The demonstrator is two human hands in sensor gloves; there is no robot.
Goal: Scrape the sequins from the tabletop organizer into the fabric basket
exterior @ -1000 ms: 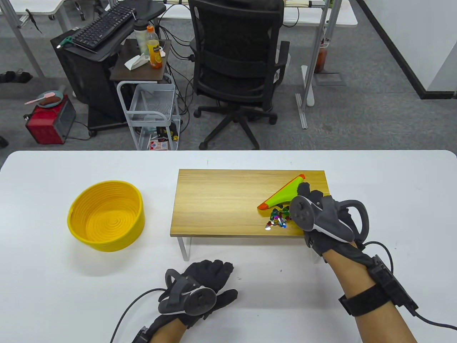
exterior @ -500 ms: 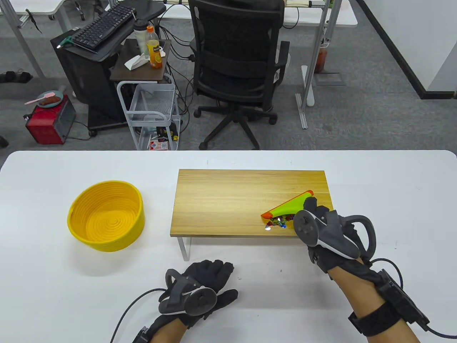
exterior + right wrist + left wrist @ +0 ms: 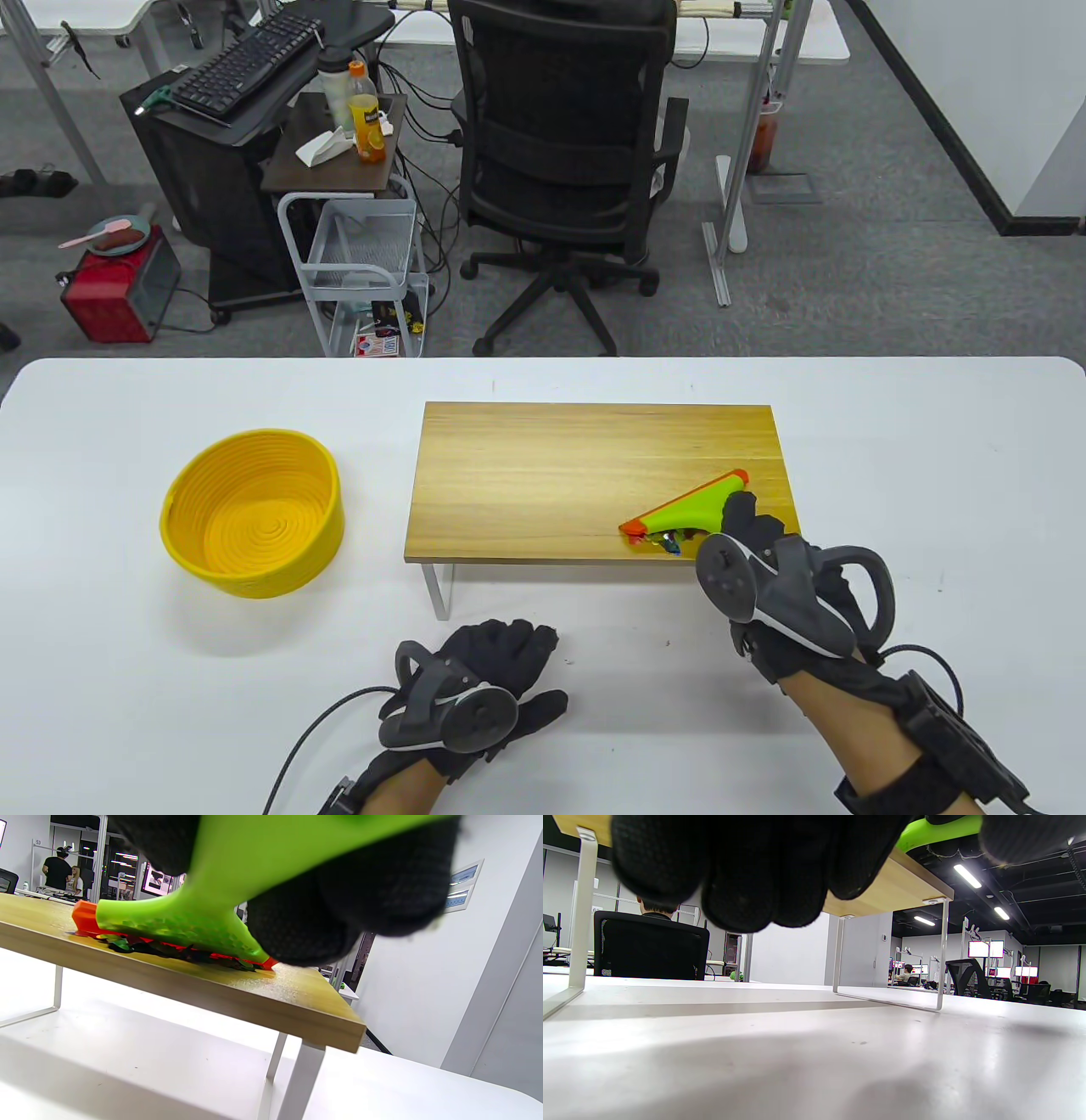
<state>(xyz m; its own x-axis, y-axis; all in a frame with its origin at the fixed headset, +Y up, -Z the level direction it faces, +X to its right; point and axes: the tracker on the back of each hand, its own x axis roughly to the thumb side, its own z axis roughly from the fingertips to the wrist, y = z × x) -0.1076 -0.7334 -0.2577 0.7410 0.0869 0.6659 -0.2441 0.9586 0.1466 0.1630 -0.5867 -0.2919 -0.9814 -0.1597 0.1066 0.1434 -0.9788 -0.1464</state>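
A wooden tabletop organizer [image 3: 543, 475] on white legs stands mid-table. My right hand [image 3: 755, 535] grips a green scraper with an orange edge [image 3: 687, 509] and presses its edge on the wood at the organizer's front right. A small pile of colourful sequins [image 3: 674, 540] lies between the scraper and the front edge; in the right wrist view the sequins [image 3: 169, 950] sit under the scraper [image 3: 178, 921]. The yellow fabric basket [image 3: 253, 509] stands to the organizer's left with nothing in it. My left hand [image 3: 501, 658] rests flat on the table in front of the organizer, holding nothing.
The white table [image 3: 933, 475] reaches to both sides. Beyond its far edge stand an office chair [image 3: 564, 161] and a wire cart [image 3: 356, 263]. In the left wrist view the organizer's white legs [image 3: 939, 955] stand on the tabletop.
My right hand has dragged the scraper toward the organizer's front edge, pushing the sequins into a tighter pile near that edge. My left hand has not moved.
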